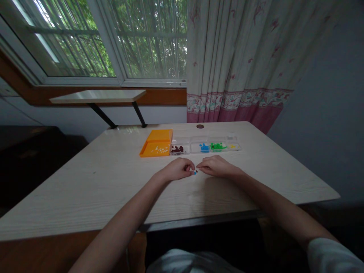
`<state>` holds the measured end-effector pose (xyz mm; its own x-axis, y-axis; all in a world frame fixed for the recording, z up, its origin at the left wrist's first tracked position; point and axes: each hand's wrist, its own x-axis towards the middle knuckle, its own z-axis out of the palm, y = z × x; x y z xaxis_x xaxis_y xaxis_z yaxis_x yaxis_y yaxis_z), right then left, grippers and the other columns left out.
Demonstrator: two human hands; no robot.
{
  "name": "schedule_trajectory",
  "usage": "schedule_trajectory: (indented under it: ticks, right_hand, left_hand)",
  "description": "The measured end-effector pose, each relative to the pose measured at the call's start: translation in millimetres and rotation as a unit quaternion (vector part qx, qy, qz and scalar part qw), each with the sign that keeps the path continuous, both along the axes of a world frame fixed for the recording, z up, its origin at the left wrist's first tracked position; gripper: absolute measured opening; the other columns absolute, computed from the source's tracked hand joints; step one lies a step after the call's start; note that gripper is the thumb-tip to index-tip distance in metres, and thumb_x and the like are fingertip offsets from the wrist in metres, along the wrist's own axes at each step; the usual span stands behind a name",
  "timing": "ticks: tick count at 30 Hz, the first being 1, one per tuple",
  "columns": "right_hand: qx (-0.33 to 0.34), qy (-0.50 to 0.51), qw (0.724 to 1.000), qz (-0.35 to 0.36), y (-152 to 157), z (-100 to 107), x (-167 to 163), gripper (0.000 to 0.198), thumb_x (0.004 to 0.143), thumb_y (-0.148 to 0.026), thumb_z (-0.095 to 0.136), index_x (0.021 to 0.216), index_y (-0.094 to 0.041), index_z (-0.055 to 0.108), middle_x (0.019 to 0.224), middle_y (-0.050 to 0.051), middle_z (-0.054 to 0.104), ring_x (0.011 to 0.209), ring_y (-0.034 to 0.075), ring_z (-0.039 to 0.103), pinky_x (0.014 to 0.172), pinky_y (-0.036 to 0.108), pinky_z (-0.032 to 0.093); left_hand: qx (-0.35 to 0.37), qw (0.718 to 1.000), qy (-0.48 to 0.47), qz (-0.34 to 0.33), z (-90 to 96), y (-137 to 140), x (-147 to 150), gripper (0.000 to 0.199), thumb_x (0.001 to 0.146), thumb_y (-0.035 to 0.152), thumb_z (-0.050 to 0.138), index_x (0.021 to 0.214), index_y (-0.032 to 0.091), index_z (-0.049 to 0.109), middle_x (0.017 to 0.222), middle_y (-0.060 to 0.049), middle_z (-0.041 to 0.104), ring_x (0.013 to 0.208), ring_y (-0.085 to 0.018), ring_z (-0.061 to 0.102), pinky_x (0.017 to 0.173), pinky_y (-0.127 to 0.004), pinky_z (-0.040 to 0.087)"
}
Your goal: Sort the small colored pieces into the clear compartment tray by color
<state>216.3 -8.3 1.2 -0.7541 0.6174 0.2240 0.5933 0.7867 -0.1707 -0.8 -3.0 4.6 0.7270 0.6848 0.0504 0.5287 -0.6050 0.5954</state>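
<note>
Near the middle of the table, my left hand (179, 168) is curled, with the thumb and forefinger at a small blue piece (195, 173). Right beside it is a tiny dark piece (196, 171). My right hand (215, 166) comes in from the other side, its fingers drawn together and their tips close to the dark piece. What lies between those right fingertips is too small to make out. Just beyond my hands, a row of clear compartment boxes holds dark red pieces (177, 149), blue pieces (204, 148), green pieces (217, 146) and a few yellow pieces (232, 146).
An orange open case (150, 148) with white bits (161, 149) in it stands left of the clear boxes. A raised shelf (99, 96) on black legs is at the table's back left. A round dark cap (200, 126) sits near the back edge, below the curtain (227, 76).
</note>
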Motion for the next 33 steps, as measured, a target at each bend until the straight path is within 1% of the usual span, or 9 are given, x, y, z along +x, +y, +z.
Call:
schedule_trajectory:
  ticks: [3, 5, 7, 10, 19, 25, 27, 29, 33]
  right_hand:
    - [0.028, 0.041, 0.994, -0.102, 15, 6, 15, 0.025, 0.084, -0.027, 0.045, 0.095, -0.023, 0.067, 0.090, 0.004, 0.068, 0.078, 0.015, 0.060, 0.067, 0.022, 0.039]
    - [0.054, 0.077, 0.973, -0.213, 30, 8, 29, 0.025, 0.084, -0.029, 0.046, 0.095, -0.023, 0.067, 0.089, 0.004, 0.068, 0.079, 0.016, 0.060, 0.066, 0.023, 0.039]
    - [0.053, 0.079, 0.949, -0.299, 44, 9, 42, 0.024, 0.082, -0.032, 0.048, 0.092, -0.023, 0.068, 0.084, 0.004, 0.068, 0.074, 0.017, 0.059, 0.062, 0.024, 0.038]
    - [0.021, 0.055, 0.936, -0.347, 59, 7, 52, 0.024, 0.079, -0.038, 0.052, 0.088, -0.024, 0.070, 0.076, 0.003, 0.068, 0.066, 0.016, 0.058, 0.055, 0.023, 0.036]
    - [-0.023, 0.028, 0.931, -0.364, 71, 0, 46, 0.020, 0.074, -0.035, 0.058, 0.085, -0.024, 0.070, 0.074, 0.002, 0.067, 0.066, 0.015, 0.058, 0.055, 0.022, 0.035]
    - [-0.011, 0.094, 0.929, -0.356, 71, 0, 49, 0.019, 0.076, -0.034, 0.056, 0.080, -0.020, 0.069, 0.073, 0.004, 0.065, 0.067, 0.015, 0.057, 0.058, 0.023, 0.036]
    - [0.007, 0.152, 0.930, -0.333, 62, 1, 45, 0.021, 0.079, -0.034, 0.053, 0.080, -0.019, 0.067, 0.072, 0.004, 0.064, 0.068, 0.015, 0.056, 0.060, 0.023, 0.036]
    - [-0.008, 0.211, 0.935, -0.284, 48, -1, 35, 0.023, 0.080, -0.035, 0.051, 0.080, -0.016, 0.066, 0.070, 0.003, 0.062, 0.065, 0.013, 0.054, 0.060, 0.023, 0.036]
    - [-0.146, 0.275, 0.938, -0.153, 15, -12, 1, 0.024, 0.076, -0.036, 0.054, 0.074, -0.014, 0.063, 0.062, 0.000, 0.057, 0.057, 0.010, 0.049, 0.054, 0.021, 0.036]
  left_hand:
    - [0.003, 1.000, 0.007, 0.004, 0.1, 0, 0, 0.020, 0.071, 0.026, 0.059, 0.086, 0.014, 0.065, 0.060, 0.001, 0.054, 0.052, -0.008, 0.044, 0.051, -0.018, 0.029]
    - [0.005, 1.000, 0.008, 0.003, 0.2, 0, 0, 0.021, 0.071, 0.026, 0.059, 0.087, 0.014, 0.066, 0.059, 0.002, 0.053, 0.052, -0.008, 0.044, 0.050, -0.018, 0.029]
    - [0.006, 1.000, 0.006, 0.000, 0.3, 1, 0, 0.022, 0.071, 0.026, 0.059, 0.089, 0.014, 0.066, 0.059, 0.001, 0.053, 0.052, -0.008, 0.044, 0.050, -0.018, 0.029]
    - [0.009, 1.000, 0.006, -0.016, -0.2, 2, 0, 0.024, 0.072, 0.024, 0.058, 0.092, 0.014, 0.067, 0.061, 0.001, 0.055, 0.053, -0.008, 0.045, 0.051, -0.018, 0.029]
    - [0.034, 0.998, 0.026, -0.037, -1.4, 2, -1, 0.024, 0.074, 0.022, 0.054, 0.094, 0.017, 0.067, 0.066, 0.000, 0.058, 0.056, -0.008, 0.046, 0.054, -0.018, 0.032]
    - [0.030, 0.999, 0.021, -0.031, 0.5, 0, -1, 0.024, 0.074, 0.024, 0.055, 0.094, 0.017, 0.066, 0.063, 0.001, 0.056, 0.055, -0.008, 0.046, 0.053, -0.018, 0.032]
    - [0.025, 1.000, 0.005, -0.015, -0.2, -1, 0, 0.024, 0.074, 0.026, 0.056, 0.093, 0.016, 0.066, 0.060, 0.002, 0.054, 0.053, -0.007, 0.046, 0.051, -0.017, 0.031]
    - [0.028, 0.999, -0.017, 0.003, -0.9, -2, 2, 0.022, 0.074, 0.026, 0.056, 0.091, 0.015, 0.065, 0.059, 0.002, 0.053, 0.051, -0.007, 0.045, 0.050, -0.017, 0.030]
    - [0.079, 0.994, -0.064, 0.041, -1.1, -4, 7, 0.019, 0.076, 0.027, 0.054, 0.087, 0.016, 0.065, 0.059, 0.002, 0.052, 0.053, -0.007, 0.044, 0.051, -0.018, 0.031]
